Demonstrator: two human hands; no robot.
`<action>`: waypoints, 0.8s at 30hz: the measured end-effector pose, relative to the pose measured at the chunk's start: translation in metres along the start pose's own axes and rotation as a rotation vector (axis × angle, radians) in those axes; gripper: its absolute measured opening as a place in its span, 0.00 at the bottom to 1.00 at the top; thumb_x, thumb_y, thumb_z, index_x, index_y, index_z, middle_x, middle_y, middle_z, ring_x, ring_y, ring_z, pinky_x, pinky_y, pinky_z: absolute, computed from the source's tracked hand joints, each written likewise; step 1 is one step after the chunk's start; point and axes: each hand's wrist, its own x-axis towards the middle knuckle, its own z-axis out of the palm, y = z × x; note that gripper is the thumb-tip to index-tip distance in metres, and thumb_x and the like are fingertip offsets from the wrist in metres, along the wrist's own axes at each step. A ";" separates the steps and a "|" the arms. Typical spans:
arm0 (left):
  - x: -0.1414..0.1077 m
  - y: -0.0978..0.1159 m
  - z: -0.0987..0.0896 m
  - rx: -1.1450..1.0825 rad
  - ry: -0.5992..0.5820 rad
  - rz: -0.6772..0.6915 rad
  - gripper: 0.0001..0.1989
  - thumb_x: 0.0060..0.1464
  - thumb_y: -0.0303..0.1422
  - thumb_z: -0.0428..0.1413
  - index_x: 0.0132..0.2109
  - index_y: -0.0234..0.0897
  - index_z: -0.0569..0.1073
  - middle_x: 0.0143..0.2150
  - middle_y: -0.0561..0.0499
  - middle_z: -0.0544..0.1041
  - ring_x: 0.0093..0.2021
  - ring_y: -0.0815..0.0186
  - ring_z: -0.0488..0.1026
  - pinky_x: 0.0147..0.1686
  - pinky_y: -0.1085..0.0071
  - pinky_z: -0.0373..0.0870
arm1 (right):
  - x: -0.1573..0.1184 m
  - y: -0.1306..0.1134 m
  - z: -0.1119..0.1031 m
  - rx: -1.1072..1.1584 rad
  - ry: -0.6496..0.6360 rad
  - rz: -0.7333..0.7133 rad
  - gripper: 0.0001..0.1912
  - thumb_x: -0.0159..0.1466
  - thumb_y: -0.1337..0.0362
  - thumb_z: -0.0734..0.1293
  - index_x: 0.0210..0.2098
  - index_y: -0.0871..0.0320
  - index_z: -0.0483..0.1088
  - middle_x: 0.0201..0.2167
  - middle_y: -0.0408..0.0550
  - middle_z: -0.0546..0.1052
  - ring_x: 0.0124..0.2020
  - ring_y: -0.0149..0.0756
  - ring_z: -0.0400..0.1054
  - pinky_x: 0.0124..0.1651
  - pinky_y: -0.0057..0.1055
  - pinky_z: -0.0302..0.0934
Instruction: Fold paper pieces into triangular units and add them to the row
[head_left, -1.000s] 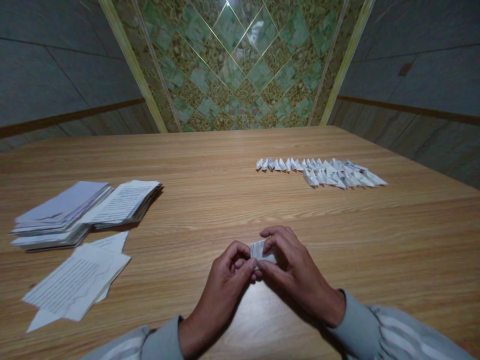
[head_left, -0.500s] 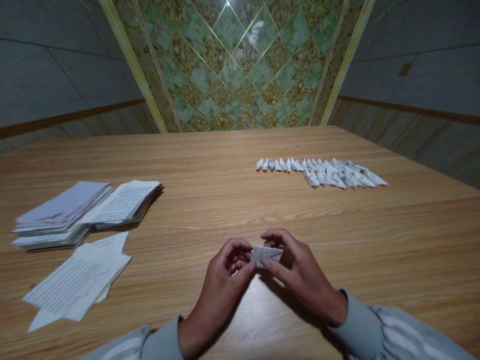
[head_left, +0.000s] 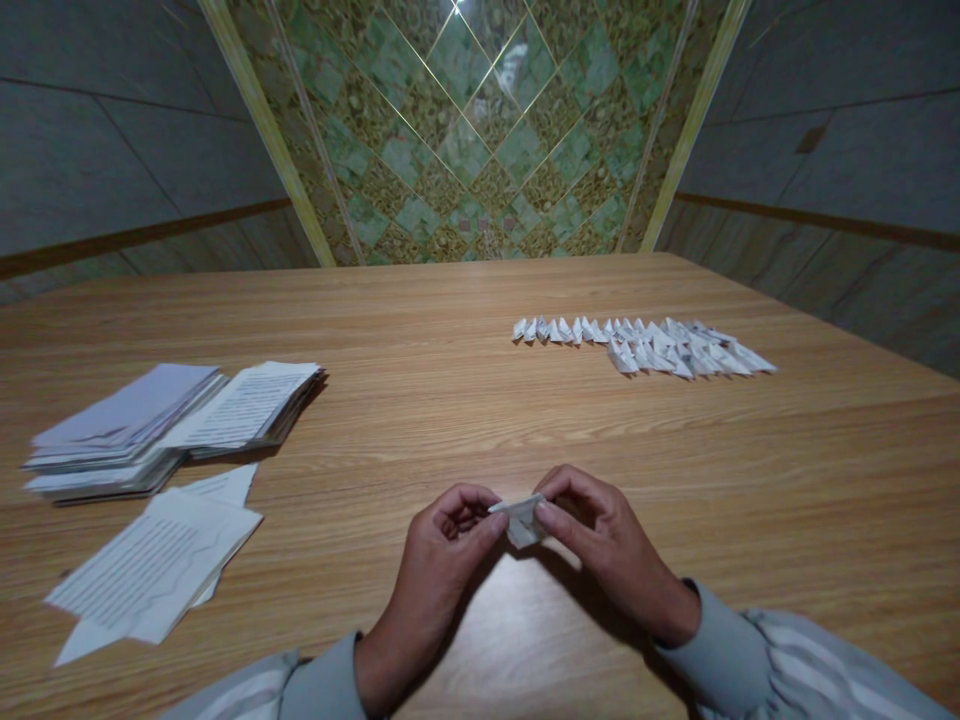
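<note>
A small folded piece of paper (head_left: 523, 528), white with grey print, is held up between both hands, just above the table near its front. My left hand (head_left: 448, 560) pinches its left end between thumb and fingers. At its right end, my right hand (head_left: 600, 540) has the thumb on the near face and the fingers curled behind. The paper's long upper edge runs roughly level, and its lower part narrows downward. The fingertips behind the paper are hidden.
Two rows of small folded paper boats (head_left: 675, 350) stand at the back right of the wooden table (head_left: 420, 400). Stacked papers (head_left: 127, 420) and a printed stack (head_left: 244, 405) lie at the left. Loose printed sheets (head_left: 161, 560) overlap in front of them.
The folded paper has turned in my hands and shows a different face, with its lower part narrowing. My right fingers, raised and apart before, have closed on its right end.
</note>
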 end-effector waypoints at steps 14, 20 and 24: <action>-0.005 0.002 -0.001 0.003 -0.013 0.091 0.07 0.50 0.32 0.66 0.37 0.38 0.77 0.31 0.53 0.78 0.33 0.65 0.74 0.33 0.73 0.70 | -0.003 0.001 0.005 -0.091 0.039 -0.078 0.12 0.66 0.60 0.68 0.28 0.58 0.72 0.26 0.42 0.72 0.30 0.33 0.66 0.34 0.30 0.57; -0.007 0.005 0.000 0.111 -0.043 0.098 0.06 0.53 0.34 0.64 0.31 0.36 0.78 0.29 0.51 0.79 0.31 0.64 0.74 0.33 0.71 0.69 | -0.001 0.003 0.004 -0.133 0.026 -0.045 0.10 0.66 0.59 0.68 0.31 0.57 0.73 0.28 0.44 0.74 0.32 0.35 0.67 0.35 0.31 0.59; -0.009 0.008 -0.001 0.289 -0.130 0.213 0.07 0.58 0.34 0.61 0.33 0.37 0.80 0.31 0.49 0.80 0.33 0.62 0.74 0.35 0.70 0.68 | 0.002 -0.002 0.001 -0.320 -0.025 -0.162 0.07 0.64 0.59 0.71 0.37 0.57 0.75 0.31 0.46 0.75 0.35 0.37 0.68 0.37 0.32 0.59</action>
